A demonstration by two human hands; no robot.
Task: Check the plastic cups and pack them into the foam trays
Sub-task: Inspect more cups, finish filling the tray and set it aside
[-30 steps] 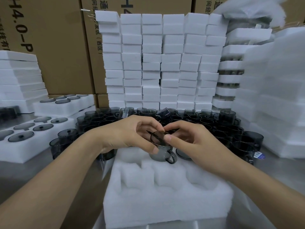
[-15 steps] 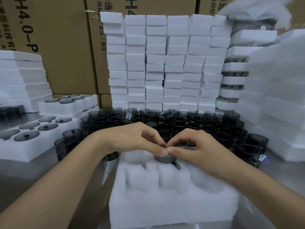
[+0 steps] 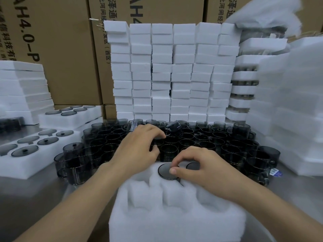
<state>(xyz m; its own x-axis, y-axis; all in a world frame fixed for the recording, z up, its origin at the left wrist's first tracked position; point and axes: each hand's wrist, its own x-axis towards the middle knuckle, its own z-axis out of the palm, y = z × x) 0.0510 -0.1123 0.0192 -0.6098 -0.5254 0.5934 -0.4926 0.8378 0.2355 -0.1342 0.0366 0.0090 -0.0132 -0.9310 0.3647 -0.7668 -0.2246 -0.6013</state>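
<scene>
A white foam tray point(image 3: 176, 215) with cut pockets lies right in front of me. A dark smoky plastic cup point(image 3: 165, 172) sits upside down in a far pocket, its round base showing. A second cup point(image 3: 193, 165) is sunk beside it on the right. My right hand point(image 3: 199, 166) is over them, its curled thumb and forefinger pinching the edge of the first cup. My left hand point(image 3: 139, 147) hovers with loosely curled fingers above the mass of loose cups point(image 3: 206, 142) behind the tray and holds nothing.
Packed foam trays point(image 3: 35, 151) showing cup bases lie at the left. A tall wall of foam blocks point(image 3: 171, 75) stands behind the cups, with more foam stacks point(image 3: 288, 102) at the right and cardboard cartons point(image 3: 61, 49) at the back.
The cup held in both hands has gone down into the tray pocket. My left hand let go and moved back over the loose cups. My right hand stays on the cup.
</scene>
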